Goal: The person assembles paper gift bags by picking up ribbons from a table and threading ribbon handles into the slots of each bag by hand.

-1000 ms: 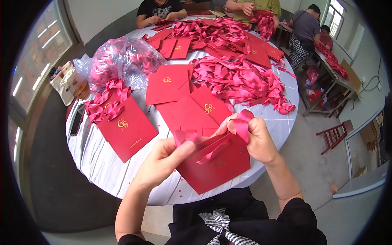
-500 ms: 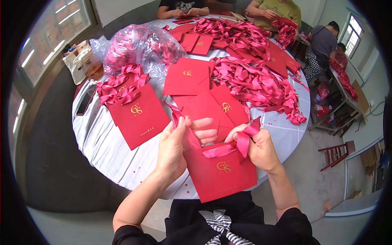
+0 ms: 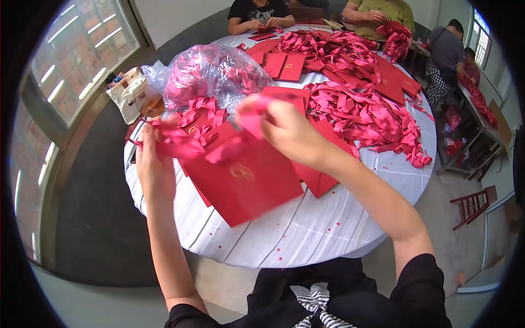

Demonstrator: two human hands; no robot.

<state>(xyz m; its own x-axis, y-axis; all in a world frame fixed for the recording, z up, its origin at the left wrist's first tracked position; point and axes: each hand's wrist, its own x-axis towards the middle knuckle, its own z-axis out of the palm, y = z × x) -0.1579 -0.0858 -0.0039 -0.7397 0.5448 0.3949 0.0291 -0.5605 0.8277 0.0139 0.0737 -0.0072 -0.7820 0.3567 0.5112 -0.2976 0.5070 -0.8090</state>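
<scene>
Both hands are up over the round table (image 3: 262, 240), and we have a grip on each side! Our left hand (image 3: 156, 172) is blurred, its fingers curled on the pink ribbon (image 3: 252, 121); our right hand (image 3: 288, 134) pinches the same ribbon, thumb and fingers closed. And there's the red bag (image 3: 257, 180) — between the two sets of fingers and below them, tilted, gold mark smeared. Whether its bottom edge touches anything, we can't tell.

Under the right fingers we spot flat bags (image 3: 320, 180) lying on the cloth, and just past the left fingers sits a clear plastic sack (image 3: 216, 76) stuffed with pink. To the right of the right fingers, what a ribbon heap (image 3: 372, 120)! Well beyond the fingers, across the table, a person in black (image 3: 260, 10) has both hands together, and a person in green (image 3: 402, 16) holds a dangling red bunch (image 3: 395, 44). Far out past the left fingers, we find a pale tote (image 3: 127, 101) — and far off to the right, a red stool (image 3: 471, 208)
</scene>
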